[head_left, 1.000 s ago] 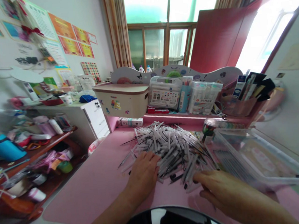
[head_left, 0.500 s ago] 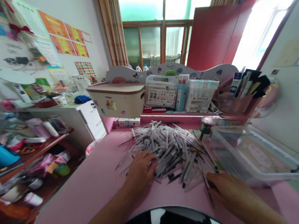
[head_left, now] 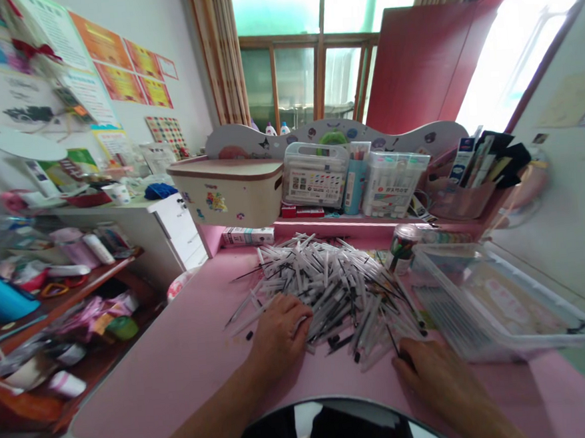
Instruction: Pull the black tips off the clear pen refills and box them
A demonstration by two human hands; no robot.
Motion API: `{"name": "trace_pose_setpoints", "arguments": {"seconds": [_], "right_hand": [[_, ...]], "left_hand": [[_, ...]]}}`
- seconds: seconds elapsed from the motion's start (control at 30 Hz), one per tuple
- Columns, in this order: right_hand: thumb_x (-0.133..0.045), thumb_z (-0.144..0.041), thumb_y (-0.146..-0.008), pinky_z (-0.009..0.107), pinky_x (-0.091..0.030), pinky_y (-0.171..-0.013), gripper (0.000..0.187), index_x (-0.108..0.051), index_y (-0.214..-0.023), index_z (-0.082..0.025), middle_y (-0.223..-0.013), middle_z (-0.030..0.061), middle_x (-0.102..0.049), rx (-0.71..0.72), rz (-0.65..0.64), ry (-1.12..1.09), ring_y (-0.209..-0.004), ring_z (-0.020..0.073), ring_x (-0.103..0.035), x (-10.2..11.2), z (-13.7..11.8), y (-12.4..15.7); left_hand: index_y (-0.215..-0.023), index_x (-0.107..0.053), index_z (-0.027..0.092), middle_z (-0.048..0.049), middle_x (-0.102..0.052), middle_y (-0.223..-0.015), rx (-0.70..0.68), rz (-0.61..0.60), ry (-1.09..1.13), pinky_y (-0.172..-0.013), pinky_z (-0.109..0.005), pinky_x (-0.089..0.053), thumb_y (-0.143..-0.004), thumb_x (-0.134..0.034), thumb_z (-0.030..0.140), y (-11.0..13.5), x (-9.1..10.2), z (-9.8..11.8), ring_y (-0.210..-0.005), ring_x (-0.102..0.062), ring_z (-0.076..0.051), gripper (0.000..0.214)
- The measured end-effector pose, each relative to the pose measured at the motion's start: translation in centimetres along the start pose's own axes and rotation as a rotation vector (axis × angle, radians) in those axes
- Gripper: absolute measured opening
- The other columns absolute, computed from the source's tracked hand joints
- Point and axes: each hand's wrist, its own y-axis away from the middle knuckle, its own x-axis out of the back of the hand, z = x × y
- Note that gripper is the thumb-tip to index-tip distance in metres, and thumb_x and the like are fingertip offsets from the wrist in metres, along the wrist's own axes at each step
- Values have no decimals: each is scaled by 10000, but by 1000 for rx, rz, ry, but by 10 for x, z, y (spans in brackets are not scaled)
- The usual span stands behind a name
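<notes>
A big heap of white pen barrels and black refills [head_left: 334, 286] lies on the pink desk [head_left: 197, 366]. My left hand [head_left: 279, 331] rests palm down at the heap's near left edge, fingers curled into the pens. At the near right edge, my right hand [head_left: 431, 373] is closed in a pinch on a thin black refill [head_left: 392, 340] that sticks up from its fingertips.
A clear plastic tray [head_left: 499, 304] lies to the right of the heap. Behind the heap, a raised shelf carries a cream storage box [head_left: 230, 193], marker cases [head_left: 314, 181] and a pen holder [head_left: 466, 193]. Cluttered shelves [head_left: 66, 281] stand on the left.
My right hand went from lying flat with fingers stretched to a closed pinch on a black refill, pulling back toward me. My left hand stayed at the heap, curling slightly.
</notes>
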Motion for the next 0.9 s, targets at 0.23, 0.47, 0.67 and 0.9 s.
{"name": "trace_pose_setpoints", "arguments": {"seconds": [0.23,0.47,0.67,0.9], "right_hand": [[-442,-184,-954,336,-446,-790,217,-657,-985,-197,-1014,90,-724,135,108,-158,-941,248,-677,14,-29,-4],[-426,-82,-922,322,-433,-861,290,-682,-1023,-175,-1099,95,-648,295,54,-143,-1005,231,-628,21,-56,-14],[-444,-39,-882,328,-431,-865,303,-682,-988,-195,-1107,84,-621,388,27,-77,-1033,239,-603,8,-49,-22],[-451,-14,-876,315,-433,-843,310,-674,-1004,-188,-1098,88,-619,391,58,-69,-1001,228,-602,10,-53,-23]], "left_hand": [[-841,-705,185,-53,-679,-840,-95,-30,-4,-742,-329,-470,-880,-567,122,1,-5,5,-820,-583,-204,156],[-853,-700,185,-51,-674,-846,-102,-18,2,-748,-330,-463,-878,-590,120,3,-11,1,-832,-583,-207,131],[-913,-691,181,-42,-679,-879,-8,30,46,-779,-338,-479,-888,-562,92,4,-10,-7,-847,-595,-203,159],[-907,-688,182,-43,-672,-879,-6,-11,47,-783,-339,-482,-876,-564,74,5,-12,-5,-867,-599,-208,167]]}}
